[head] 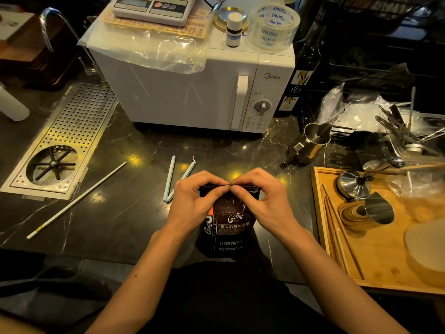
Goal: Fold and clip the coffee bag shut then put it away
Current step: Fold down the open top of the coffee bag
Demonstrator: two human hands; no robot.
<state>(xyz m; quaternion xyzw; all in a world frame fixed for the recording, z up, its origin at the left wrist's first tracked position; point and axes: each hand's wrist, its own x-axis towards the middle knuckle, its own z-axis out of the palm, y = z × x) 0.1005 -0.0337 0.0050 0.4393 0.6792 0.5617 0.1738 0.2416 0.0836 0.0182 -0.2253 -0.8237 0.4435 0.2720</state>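
A dark brown coffee bag with white lettering stands upright at the counter's front edge. My left hand and my right hand both pinch its top edge, thumbs and fingertips meeting at the middle of the seam. A pale blue bag clip lies open in a V on the counter just left of my left hand, touching nothing.
A white microwave stands behind, with a scale, tape roll and small bottle on top. A perforated metal drain tray and a white rod lie left. At right are a steel pitcher and a wooden tray with metal cups.
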